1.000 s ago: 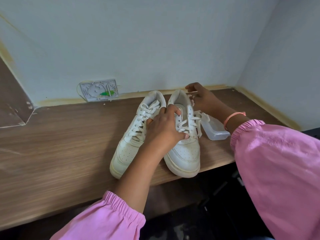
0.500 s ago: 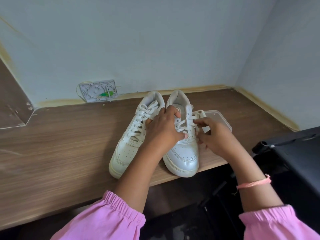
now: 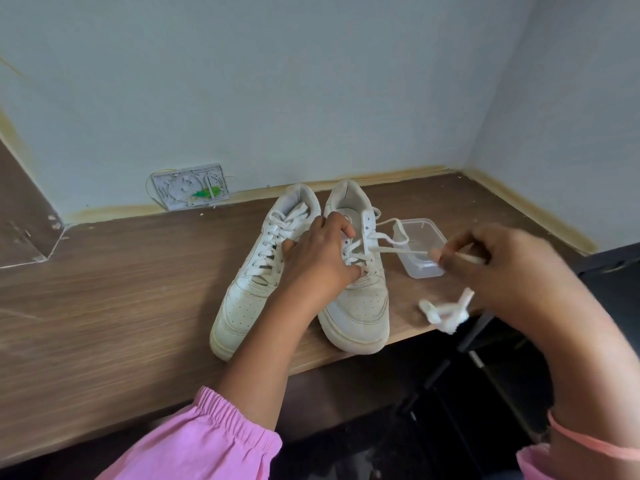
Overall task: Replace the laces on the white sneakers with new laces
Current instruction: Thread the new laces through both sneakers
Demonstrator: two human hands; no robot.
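Two white sneakers stand side by side on the wooden desk (image 3: 104, 289), toes toward me. The left sneaker (image 3: 252, 282) is fully laced. My left hand (image 3: 318, 258) grips the right sneaker (image 3: 360, 306) over its tongue and laces. My right hand (image 3: 502, 268) is to the right of that shoe and pinches its white lace (image 3: 398, 249), which runs taut from the eyelets. A loose bunch of the same white lace (image 3: 446, 313) dangles below my right hand.
A clear plastic container (image 3: 420, 244) sits on the desk just right of the right sneaker. A white wall plate (image 3: 190, 187) with wiring leans against the back wall. The desk's front edge runs just under the shoe toes; walls close the back and right.
My right hand has moved right and toward me, pulling the lace out sideways from the right sneaker. My left hand has kept its hold on the shoe.
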